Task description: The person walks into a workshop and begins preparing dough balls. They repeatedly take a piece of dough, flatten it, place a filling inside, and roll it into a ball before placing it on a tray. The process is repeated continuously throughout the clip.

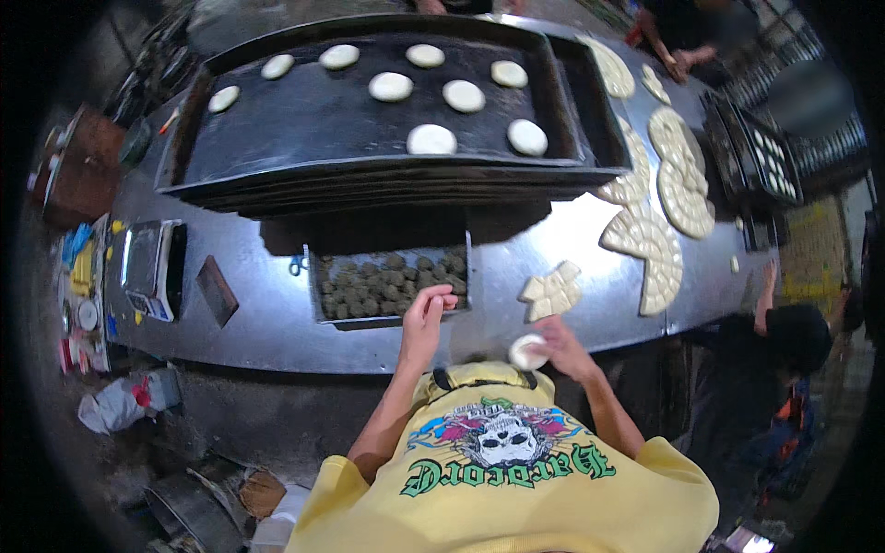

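Filling step, I judge: left hand pinches open-fingered over the filling tray; right hand, at four o'clock, cups a dough disc; filling must meet dough

left hand reaches over the near edge of a metal tray of dark filling balls, fingers bent at its rim; contact with a ball cannot be told. right hand cups a flattened white dough disc just above the steel table. a small block of scored dough pieces lies just beyond the right hand. a stack of large black baking trays sits across the table, the top one carrying nine round white dough pieces. larger scored dough rounds lie to the right. a digital scale stands at the left. another person's hands show at the far right corner.
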The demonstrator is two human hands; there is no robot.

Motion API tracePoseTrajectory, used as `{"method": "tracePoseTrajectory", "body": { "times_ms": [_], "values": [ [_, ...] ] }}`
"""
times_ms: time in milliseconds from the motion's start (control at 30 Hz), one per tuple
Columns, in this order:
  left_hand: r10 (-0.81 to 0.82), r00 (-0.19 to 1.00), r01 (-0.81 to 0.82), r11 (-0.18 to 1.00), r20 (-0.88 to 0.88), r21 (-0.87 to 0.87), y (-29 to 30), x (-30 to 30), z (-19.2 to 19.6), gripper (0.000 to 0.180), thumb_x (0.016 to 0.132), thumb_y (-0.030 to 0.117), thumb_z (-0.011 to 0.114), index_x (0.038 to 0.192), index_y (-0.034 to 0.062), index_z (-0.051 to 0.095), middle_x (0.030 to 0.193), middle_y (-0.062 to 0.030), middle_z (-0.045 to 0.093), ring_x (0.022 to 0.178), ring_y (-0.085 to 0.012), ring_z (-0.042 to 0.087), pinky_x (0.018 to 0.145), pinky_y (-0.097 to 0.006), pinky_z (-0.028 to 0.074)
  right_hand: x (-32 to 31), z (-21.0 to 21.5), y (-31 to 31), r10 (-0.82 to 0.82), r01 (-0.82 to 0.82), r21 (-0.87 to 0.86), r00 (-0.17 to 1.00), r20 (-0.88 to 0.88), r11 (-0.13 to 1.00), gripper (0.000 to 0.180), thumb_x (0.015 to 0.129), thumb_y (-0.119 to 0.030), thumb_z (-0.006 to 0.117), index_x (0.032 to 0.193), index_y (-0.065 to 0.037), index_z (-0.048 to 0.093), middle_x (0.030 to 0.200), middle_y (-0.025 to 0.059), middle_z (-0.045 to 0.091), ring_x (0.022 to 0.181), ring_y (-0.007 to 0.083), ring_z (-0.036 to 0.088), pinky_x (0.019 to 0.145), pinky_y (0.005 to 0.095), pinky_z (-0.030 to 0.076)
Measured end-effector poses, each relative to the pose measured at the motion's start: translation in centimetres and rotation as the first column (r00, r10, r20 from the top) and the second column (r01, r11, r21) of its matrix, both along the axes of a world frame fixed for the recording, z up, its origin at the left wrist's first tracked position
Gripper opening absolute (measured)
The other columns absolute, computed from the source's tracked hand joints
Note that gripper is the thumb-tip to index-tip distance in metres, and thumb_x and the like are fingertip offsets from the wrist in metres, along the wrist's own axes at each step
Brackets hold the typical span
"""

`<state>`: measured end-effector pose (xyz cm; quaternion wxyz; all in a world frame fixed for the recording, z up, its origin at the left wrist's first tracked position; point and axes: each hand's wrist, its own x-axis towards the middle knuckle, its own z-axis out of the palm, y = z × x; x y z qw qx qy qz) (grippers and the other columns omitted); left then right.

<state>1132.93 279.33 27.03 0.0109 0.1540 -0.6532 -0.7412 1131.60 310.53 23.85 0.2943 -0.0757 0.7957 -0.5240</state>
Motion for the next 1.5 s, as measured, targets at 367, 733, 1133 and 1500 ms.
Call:
{"method": "tracePoseTrajectory", "body": {
  "times_ms": [367, 733, 1133, 1500],
  "values": [
    [0.281, 0.957, -0.283, 0.959, -0.070, -0.016, -14.5, 5.3, 1.3, 0.029, 0.104, 0.020, 0.044, 0.118, -0.0020, 0.057, 0.102, -0.0109, 0.067, 0.095, -0.0164, 0.062, 0.089, -0.030, 0.049, -19.3, 21.0, -36.7, -0.069, -0.193, -0.191, 0.508, -0.858, 0.962, 0.036, 0.090, -0.026, 0.067, 0.116, -0.002, 0.061, 0.114, 0.0136, 0.063, 0.111, 0.0270, 0.059, 0.099, 0.0417, 0.040],
    [0.243, 0.970, -0.243, 0.970, -0.007, -0.021, -21.7, 4.3, -0.8, 0.030, 0.104, 0.024, 0.046, 0.116, 0.0001, 0.059, 0.100, -0.0075, 0.066, 0.092, -0.0143, 0.061, 0.085, -0.028, 0.048, -1.9, 8.7, -32.8, 0.581, -0.714, -0.044, 0.603, -0.546, 0.699, 0.031, 0.094, -0.031, 0.061, 0.111, -0.005, 0.064, 0.109, 0.0139, 0.063, 0.106, 0.0321, 0.059, 0.090, 0.0438, 0.047],
    [-0.035, 0.998, 0.032, 0.998, -0.046, -0.050, -13.9, -0.6, 1.1, 0.027, 0.105, 0.019, 0.045, 0.118, 0.0003, 0.058, 0.103, -0.0083, 0.065, 0.096, -0.0146, 0.061, 0.091, -0.029, 0.048, -6.0, -5.7, 1.7, -0.661, 0.741, 0.059, 0.629, -0.410, 0.669, 0.027, 0.096, -0.020, 0.057, 0.114, -0.001, 0.061, 0.102, 0.0127, 0.068, 0.091, 0.0216, 0.064, 0.081, 0.0338, 0.052],
    [-0.130, 0.991, 0.132, 0.991, 0.036, -0.028, -0.3, 2.1, 1.7, 0.028, 0.104, 0.020, 0.046, 0.119, -0.0002, 0.058, 0.105, -0.0095, 0.066, 0.097, -0.0159, 0.061, 0.093, -0.030, 0.047, -8.6, -8.5, 5.4, -0.352, 0.466, 0.509, 0.884, -0.309, 0.724, 0.035, 0.077, -0.032, 0.080, 0.091, -0.001, 0.069, 0.090, 0.0171, 0.070, 0.082, 0.0253, 0.068, 0.072, 0.0388, 0.052]
  ]
}}
